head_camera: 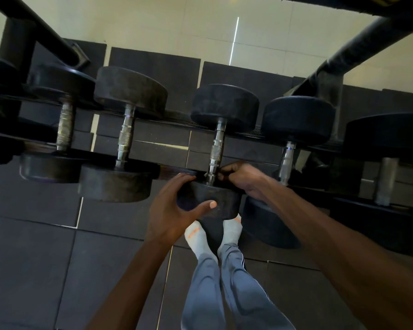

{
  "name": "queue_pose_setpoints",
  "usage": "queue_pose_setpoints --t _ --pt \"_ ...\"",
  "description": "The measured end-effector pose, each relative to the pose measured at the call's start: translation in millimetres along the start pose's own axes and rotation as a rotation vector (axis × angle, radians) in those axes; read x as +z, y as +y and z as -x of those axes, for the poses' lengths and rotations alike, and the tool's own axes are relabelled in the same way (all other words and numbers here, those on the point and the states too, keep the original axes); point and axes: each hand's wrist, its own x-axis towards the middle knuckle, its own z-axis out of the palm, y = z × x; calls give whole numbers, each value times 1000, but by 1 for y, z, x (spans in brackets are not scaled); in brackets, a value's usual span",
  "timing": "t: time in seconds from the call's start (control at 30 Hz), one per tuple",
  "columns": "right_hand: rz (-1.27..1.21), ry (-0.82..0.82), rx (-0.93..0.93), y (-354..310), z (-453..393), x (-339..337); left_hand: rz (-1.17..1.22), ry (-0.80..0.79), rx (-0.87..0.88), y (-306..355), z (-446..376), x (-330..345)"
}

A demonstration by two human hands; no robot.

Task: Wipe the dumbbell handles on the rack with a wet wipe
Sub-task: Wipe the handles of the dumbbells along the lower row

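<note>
Rack: black rails running left to right, and they're loaded.
On the rails: dumbbells side by side, heads resting on front and back rails, handles bridging the gap.

The floor is made of big dark mats with thin pale lines where they meet. They fill the picture from about 3 o'clock round to 9 o'clock. Up at 12 o'clock the floor turns to shiny cream tiles, and a bright strip of light shines on them. Near 6 o'clock there are two legs in blue-grey trousers. Just above them are two feet in pale socks with orange marks, side by side on a dark mat.
</note>
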Motion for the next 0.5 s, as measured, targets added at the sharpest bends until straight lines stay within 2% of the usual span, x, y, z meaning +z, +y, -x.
queue_pose_setpoints --t 0.37,0.43,0.5 --pt "-95 45 -40 -4 22 -4 -29 11 33 -4 -2 -1" --pt "-119 95 -128 -9 33 -12 -44 20 43 -3 -1 -1" --pt "17 224 -379 -24 39 -16 -48 18 53 -3 -2 -1"
